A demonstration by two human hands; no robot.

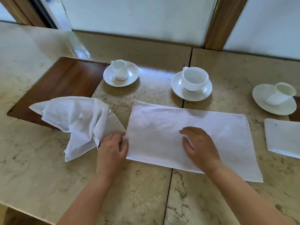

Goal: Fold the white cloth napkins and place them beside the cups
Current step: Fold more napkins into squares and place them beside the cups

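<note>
A white napkin [162, 120], folded once into a wide rectangle, lies flat on the marble table in front of me. My left hand [113, 146] pinches its left edge near the lower corner. My right hand [199, 145] rests palm down on the middle of the cloth, fingers spread. A crumpled white napkin [73, 119] lies to the left, touching my left hand. A folded napkin [284, 137] sits at the right edge, below the right cup [280, 95]. Two more white cups on saucers stand behind: a left cup [120, 69] and a middle cup [194, 78].
The marble table [48, 168] has a dark wooden inlay [61, 85] at the left, partly under the crumpled napkin. Seams run between the slabs. A frosted glass wall with wooden posts [222, 23] closes the far side. The table's near edge shows at the lower left.
</note>
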